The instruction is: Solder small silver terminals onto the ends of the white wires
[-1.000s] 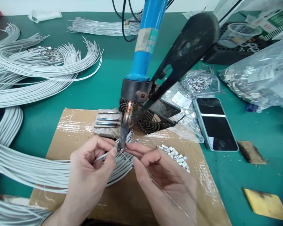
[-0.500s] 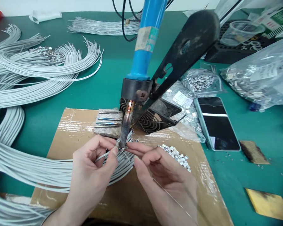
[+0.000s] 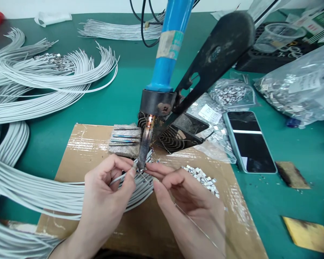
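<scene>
A blue-handled soldering iron (image 3: 163, 64) is fixed in a black metal bracket (image 3: 216, 54), its tip pointing down between my hands. My left hand (image 3: 110, 190) pinches the end of a white cable (image 3: 120, 178) against the iron's tip. Thin solder wire (image 3: 197, 226) runs through my right hand (image 3: 186, 201), which is closed on it near the tip; the wire's front end reaches toward the joint. The fingertips of my right hand sit just right of the tip, and whether they also hold a small part there is hidden. Beneath both hands lies a bundle of white cables (image 3: 62, 198).
Cardboard (image 3: 78, 144) covers the work area. Small metal connectors (image 3: 202, 180) lie in a pile on the right. Behind the tip are a fan (image 3: 172, 136) and a grey pad with metal rods (image 3: 124, 140). A phone (image 3: 250, 140) and sponges (image 3: 307, 233) lie farther right.
The whole view has shifted very slightly. Both hands keep their place at the iron's tip, with no other visible change.
</scene>
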Demonstrator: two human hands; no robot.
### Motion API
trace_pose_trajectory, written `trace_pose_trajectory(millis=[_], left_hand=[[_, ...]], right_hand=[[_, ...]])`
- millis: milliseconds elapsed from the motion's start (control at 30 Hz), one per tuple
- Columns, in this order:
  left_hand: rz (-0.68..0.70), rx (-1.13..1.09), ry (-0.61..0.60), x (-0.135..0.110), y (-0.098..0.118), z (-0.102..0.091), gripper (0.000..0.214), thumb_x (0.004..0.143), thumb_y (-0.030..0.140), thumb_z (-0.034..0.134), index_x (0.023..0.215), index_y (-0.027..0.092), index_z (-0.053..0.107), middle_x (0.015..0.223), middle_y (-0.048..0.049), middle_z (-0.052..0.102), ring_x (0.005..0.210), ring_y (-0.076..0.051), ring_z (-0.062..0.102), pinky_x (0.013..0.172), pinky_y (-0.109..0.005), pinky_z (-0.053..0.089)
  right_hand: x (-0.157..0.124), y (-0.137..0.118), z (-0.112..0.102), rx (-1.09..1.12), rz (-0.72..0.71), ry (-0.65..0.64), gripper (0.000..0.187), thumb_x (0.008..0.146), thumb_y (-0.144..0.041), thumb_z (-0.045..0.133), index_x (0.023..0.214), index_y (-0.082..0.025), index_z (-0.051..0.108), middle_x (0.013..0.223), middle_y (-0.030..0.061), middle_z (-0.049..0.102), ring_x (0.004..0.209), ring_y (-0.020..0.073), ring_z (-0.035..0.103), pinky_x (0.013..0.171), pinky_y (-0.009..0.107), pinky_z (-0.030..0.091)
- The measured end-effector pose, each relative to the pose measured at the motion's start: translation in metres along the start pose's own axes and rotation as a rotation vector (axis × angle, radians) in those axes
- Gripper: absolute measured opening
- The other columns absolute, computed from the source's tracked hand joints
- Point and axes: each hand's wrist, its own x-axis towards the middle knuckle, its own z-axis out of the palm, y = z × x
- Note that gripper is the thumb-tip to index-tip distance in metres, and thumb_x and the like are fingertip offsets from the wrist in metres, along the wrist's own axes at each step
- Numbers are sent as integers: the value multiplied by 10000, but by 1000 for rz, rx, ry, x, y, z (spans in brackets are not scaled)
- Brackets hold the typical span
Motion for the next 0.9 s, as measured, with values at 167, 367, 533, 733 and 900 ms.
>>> trace_pose_trajectory(millis=[167, 367, 533, 733, 900], left_hand=[[-15, 2, -9, 0, 0, -1, 140, 742, 78, 727, 643, 174, 710, 732, 16, 767, 619, -62, 705, 577, -67, 535], [-18, 10, -18, -2, 0, -1, 144, 760, 90, 729, 652, 182, 704, 753, 7, 767, 623, -77, 696, 563, -95, 536], [-19, 1, -26, -4, -4, -3, 141, 787, 98, 742, 682, 186, 709, 793, 16, 772, 656, -64, 702, 596, -77, 529], [-17, -8, -25, -6, -5, -4, 160, 801, 84, 738, 685, 190, 705, 801, 27, 767, 664, -57, 705, 611, -71, 525], [-19, -4, -24, -6, -6, -5, 158, 808, 87, 741, 692, 189, 708, 811, 20, 764, 662, -64, 689, 594, -85, 517]], right_hand=[[1, 1, -1, -20, -13, 5, 255, 900, -261, 739, 673, -240, 624, 1100, 46, 837, 1063, 237, 784, 942, 332, 585], [0, 1, -1, -31, -34, 6, 250, 905, -262, 748, 681, -242, 638, 1097, 40, 834, 1064, 233, 779, 952, 331, 583], [0, 1, -1, -13, -41, 4, 240, 906, -256, 754, 689, -245, 652, 1082, 31, 836, 1052, 218, 777, 943, 314, 583], [2, 4, -4, -24, -88, -25, 230, 913, -252, 758, 704, -233, 663, 1104, 58, 834, 1036, 226, 791, 909, 310, 611], [5, 8, -7, -56, -125, -48, 222, 910, -228, 751, 706, -239, 663, 1079, 45, 841, 1009, 229, 796, 913, 328, 613]])
